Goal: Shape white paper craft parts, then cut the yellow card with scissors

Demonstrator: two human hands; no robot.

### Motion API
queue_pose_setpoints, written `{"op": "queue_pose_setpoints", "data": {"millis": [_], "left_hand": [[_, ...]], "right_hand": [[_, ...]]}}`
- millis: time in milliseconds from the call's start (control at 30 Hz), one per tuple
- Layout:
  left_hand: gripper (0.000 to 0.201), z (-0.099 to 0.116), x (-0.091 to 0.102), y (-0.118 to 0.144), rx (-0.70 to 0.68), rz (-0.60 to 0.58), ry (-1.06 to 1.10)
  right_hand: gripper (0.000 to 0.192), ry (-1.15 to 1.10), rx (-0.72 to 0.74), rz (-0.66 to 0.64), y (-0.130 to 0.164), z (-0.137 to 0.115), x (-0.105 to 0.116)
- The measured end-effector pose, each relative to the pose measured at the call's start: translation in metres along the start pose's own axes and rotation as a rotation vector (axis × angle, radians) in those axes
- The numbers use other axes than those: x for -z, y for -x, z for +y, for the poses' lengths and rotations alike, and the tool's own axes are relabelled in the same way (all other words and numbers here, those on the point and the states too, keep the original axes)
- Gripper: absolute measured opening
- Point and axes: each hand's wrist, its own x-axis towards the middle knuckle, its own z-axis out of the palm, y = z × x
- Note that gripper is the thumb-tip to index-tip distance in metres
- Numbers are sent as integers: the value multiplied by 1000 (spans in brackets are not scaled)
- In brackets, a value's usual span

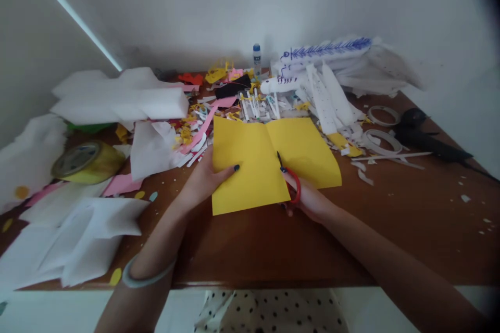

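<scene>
A yellow sheet of paper (250,166) is held up over the front of the table, with a cut running up it from its lower edge. My left hand (209,171) grips its left side, thumb on top and fingers behind. In my right hand (302,196) is a pair of scissors (298,187) with red handles. One dark blade shows on top of the paper in the cut; the other is hidden beneath. The part right of the cut (308,151) bends away over my right wrist.
Paper scraps and markers (255,104) crowd the middle back, with a glue bottle (257,60) behind. Yellow tape (88,161), white foam (121,96) and white sheets (86,234) lie left. Tape rings (380,141) and a black glue gun (429,140) lie right.
</scene>
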Motion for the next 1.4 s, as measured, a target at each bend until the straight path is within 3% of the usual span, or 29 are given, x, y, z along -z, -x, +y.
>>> {"op": "queue_pose_setpoints", "data": {"millis": [833,1400], "left_hand": [[68,-3,0,0,-12,16,6],[68,-2,-1,2,-43,12,-56]], "right_hand": [[40,3,-3,36,0,-3,-1],[49,54,25,67,-1,-3,3]]}}
